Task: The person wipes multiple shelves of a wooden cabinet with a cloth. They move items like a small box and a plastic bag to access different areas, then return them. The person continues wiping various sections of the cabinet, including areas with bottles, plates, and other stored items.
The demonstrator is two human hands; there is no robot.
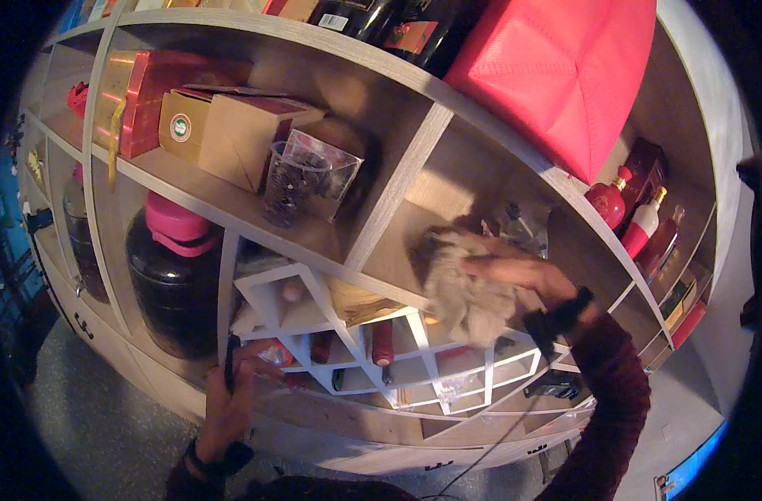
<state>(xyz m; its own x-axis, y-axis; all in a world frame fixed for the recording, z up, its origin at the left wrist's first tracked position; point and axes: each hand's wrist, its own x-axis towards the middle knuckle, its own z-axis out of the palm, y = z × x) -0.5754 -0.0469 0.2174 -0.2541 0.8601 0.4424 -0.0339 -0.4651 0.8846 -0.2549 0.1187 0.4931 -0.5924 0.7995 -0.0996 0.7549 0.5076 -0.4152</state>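
My right hand [519, 272] presses a crumpled beige cloth [465, 285] inside a wooden shelf compartment, near its floor and front edge. Clear glass or plastic items [522, 228] stand just behind that hand, partly hidden and blurred. Lower left, my left hand [234, 388] is raised in front of the cabinet, its fingers bent and blurred; a slim dark object [231, 363] shows at it, and whether the hand grips this cannot be told. Dark bands circle both wrists.
A white diamond wine rack [356, 351] holds bottles. Left of it stands a big dark jar [174, 288] with a pink lid [177, 222]. Above are cardboard boxes [231, 134] and a clear container [299, 178]. A red bag [556, 81] overhangs the upper shelf beside bottles [644, 222].
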